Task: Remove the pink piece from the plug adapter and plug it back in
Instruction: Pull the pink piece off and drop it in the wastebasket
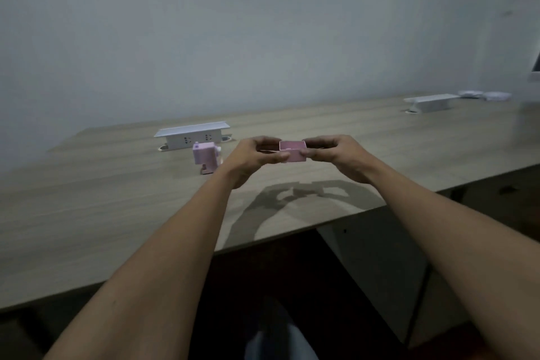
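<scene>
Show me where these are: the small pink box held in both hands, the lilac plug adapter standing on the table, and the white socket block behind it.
small pink box (293, 153), head view, front face.
lilac plug adapter (205, 154), head view, body side.
white socket block (191, 138), head view, socket face.

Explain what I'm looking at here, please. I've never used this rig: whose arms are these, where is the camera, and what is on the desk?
There is no machine here. A person works with bare hands, and the single picture comes from a wide-angle camera on their head, looking forward and down.

The left hand and the right hand together pinch a small pink piece at its two ends, holding it above the wooden desk.

On the desk, left of the hands, stands a pink plug adapter. Behind it sits a white socket box with outlets on its front. A second white box lies far right, with some pale items beyond it too blurred to name. A plain wall is behind the desk.
</scene>
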`<state>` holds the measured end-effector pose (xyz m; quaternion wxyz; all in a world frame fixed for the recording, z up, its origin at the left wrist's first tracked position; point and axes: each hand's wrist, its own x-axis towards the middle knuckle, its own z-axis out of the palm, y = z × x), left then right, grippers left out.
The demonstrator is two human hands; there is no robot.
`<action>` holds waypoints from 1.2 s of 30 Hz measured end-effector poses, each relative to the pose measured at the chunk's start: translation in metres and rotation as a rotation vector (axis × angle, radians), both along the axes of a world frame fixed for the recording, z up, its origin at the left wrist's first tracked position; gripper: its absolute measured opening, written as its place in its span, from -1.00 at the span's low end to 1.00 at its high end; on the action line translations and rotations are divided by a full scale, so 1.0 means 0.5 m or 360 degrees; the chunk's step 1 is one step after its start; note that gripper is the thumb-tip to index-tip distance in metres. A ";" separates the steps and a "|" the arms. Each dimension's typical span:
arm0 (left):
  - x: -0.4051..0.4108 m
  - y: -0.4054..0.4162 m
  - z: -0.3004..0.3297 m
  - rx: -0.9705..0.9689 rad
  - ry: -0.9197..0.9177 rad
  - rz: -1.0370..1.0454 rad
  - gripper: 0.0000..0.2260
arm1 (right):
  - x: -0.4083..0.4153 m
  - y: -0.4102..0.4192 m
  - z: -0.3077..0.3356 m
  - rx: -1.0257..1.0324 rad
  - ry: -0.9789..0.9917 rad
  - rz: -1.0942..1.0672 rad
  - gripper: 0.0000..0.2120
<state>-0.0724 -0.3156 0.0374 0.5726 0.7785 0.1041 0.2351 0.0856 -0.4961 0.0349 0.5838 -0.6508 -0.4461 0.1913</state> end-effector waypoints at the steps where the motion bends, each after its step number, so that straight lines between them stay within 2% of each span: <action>1: 0.022 -0.023 -0.001 -0.0003 -0.0007 -0.0040 -0.51 | 0.011 -0.033 0.001 -0.0002 -0.0002 -0.0041 -0.46; 7: 0.124 -0.184 -0.017 -0.0048 0.0052 -0.0328 -0.50 | 0.048 -0.232 -0.014 0.0085 0.0193 -0.0275 -0.60; 13: 0.175 -0.347 -0.049 -0.0065 0.0145 -0.0546 -0.55 | 0.048 -0.419 -0.058 0.0062 0.0292 -0.0440 -0.57; 22: 0.217 -0.530 -0.167 -0.0121 0.0240 -0.0690 -0.41 | 0.029 -0.618 -0.173 0.0204 0.0544 -0.0695 -0.78; 26: 0.197 -0.576 -0.272 -0.0145 0.0389 -0.0734 -0.50 | 0.003 -0.663 -0.283 0.0093 0.0650 -0.0777 -0.74; 32: 0.154 -0.598 -0.474 -0.0407 0.0737 -0.0750 -0.55 | -0.036 -0.688 -0.480 -0.0287 0.0853 -0.0773 -0.47; 36: 0.122 -0.594 -0.577 -0.0666 0.1061 -0.0749 -0.53 | -0.064 -0.681 -0.599 -0.0518 0.1103 -0.0718 -0.61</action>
